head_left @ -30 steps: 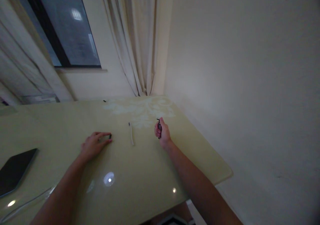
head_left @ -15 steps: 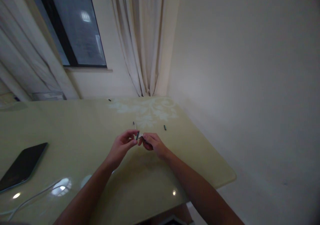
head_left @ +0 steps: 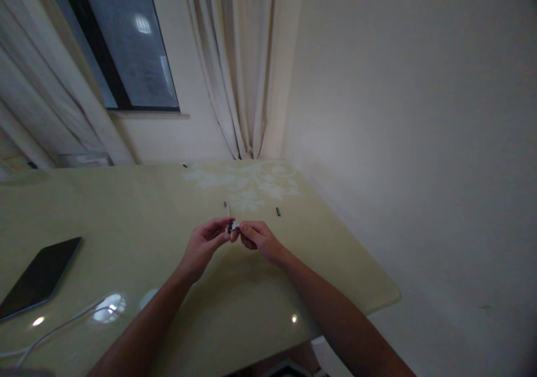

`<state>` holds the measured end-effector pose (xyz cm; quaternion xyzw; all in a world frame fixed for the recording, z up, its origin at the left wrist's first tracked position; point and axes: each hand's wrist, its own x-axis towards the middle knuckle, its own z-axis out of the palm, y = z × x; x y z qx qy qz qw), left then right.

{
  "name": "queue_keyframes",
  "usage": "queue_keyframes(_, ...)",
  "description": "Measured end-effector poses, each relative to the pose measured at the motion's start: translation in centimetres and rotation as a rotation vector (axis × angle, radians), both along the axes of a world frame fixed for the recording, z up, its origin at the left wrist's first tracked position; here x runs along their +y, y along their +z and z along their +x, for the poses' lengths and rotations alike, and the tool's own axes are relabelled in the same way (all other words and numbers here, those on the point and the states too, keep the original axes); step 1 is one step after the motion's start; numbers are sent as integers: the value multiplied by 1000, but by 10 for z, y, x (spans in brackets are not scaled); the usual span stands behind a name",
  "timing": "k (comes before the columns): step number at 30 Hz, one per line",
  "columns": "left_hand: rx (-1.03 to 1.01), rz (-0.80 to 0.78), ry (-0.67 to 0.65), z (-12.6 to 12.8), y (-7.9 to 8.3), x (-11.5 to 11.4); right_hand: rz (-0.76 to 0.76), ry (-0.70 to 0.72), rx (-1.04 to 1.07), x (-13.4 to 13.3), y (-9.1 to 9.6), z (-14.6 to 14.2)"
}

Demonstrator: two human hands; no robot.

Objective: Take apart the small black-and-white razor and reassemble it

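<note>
Small black bar-shaped piece [head_left: 230, 227]: one, pinched between thumb and fingers of your half-curled left hand [head_left: 202, 247], over glossy yellow-green tabletop [head_left: 335, 259]. Your right hand [head_left: 260, 239]: fingers closed on small dark-and-pale piece [head_left: 235, 227], shape unclear. Dark rectangular strip [head_left: 278, 212]: on tabletop beyond.

Table [head_left: 146, 209]: pale, glossy top. Clock positions from centre: flat black device [head_left: 42, 276], 9; white cable [head_left: 62, 326], 8; small dark item [head_left: 184, 165] at far edge, 12; thin white stick [head_left: 227, 210], 1; small dark bar [head_left: 278, 211], 2.
</note>
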<state>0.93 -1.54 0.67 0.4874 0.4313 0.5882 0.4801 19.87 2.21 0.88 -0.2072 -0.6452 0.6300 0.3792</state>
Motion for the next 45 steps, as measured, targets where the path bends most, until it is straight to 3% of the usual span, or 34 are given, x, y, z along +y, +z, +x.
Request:
queue_keyframes(17, 132, 63, 47, -2, 11, -4, 88, -19, -53, 3, -4, 3)
queue_keyframes(30, 242, 103, 65, -9, -2, 0, 209, -92, -107, 8, -8, 4)
queue_keyframes(45, 105, 54, 22, -2, 5, -2, 250, -142, -93, 2, -6, 4)
